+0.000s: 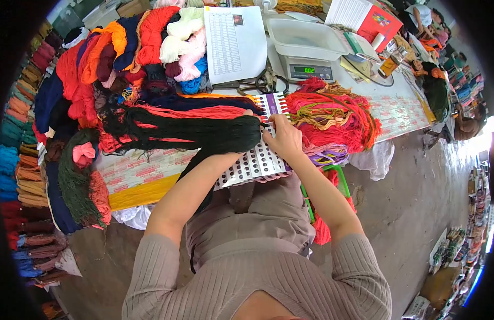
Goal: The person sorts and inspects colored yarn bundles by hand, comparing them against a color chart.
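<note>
A thick bundle of black yarn (225, 132) stretches across the table edge and covers most of my left hand (249, 112). Only a fingertip shows above the bundle, and the hand seems wrapped round it. My right hand (285, 140) pinches the end of a black strand at a white card punched with rows of holes (252, 166). Red and orange yarn ends are looped through holes along the card's far part. Right of the card lies a heap of red, olive and pink yarn (337, 117); coral yarn (193, 111) runs beneath the black bundle.
Behind the card are black-handled scissors (268, 82), a printed sheet (236, 45) and a digital scale (309, 70) bearing a clear plastic tub (305, 40). Colored skeins (156, 34) pile up at left. A green basket (343, 184) stands below the table edge. Other people are at far right.
</note>
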`<state>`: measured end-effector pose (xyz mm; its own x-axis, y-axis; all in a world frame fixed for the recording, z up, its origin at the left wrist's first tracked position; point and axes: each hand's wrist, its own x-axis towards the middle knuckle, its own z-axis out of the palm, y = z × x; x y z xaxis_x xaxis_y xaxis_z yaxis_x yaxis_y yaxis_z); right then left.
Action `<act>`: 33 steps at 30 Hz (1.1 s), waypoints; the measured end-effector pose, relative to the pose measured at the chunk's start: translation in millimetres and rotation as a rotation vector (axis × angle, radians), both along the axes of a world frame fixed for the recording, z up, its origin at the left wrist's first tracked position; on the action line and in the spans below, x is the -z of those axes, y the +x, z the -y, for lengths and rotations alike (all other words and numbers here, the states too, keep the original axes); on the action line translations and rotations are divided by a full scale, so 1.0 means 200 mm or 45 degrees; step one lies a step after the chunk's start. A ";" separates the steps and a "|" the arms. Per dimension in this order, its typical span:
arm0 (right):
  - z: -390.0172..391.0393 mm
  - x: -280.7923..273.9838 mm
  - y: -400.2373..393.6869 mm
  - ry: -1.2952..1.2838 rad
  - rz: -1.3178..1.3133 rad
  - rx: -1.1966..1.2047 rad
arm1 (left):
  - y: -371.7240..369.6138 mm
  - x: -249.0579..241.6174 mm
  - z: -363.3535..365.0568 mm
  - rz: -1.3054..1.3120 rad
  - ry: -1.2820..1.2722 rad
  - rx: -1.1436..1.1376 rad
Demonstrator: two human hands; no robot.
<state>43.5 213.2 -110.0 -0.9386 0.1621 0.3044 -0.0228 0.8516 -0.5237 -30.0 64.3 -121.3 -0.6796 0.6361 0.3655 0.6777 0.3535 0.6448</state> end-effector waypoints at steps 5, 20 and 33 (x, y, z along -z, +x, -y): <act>0.00 0.00 0.00 -0.005 -0.008 -0.006 | 0.04 -0.06 0.07 -0.073 -0.430 -0.060; -0.01 -0.01 0.01 -0.114 0.040 0.019 | -0.02 -0.16 0.20 -0.129 -0.338 -0.055; -0.04 0.00 -0.01 -0.296 0.063 -0.054 | -0.43 -0.44 1.50 -0.524 -0.610 -1.012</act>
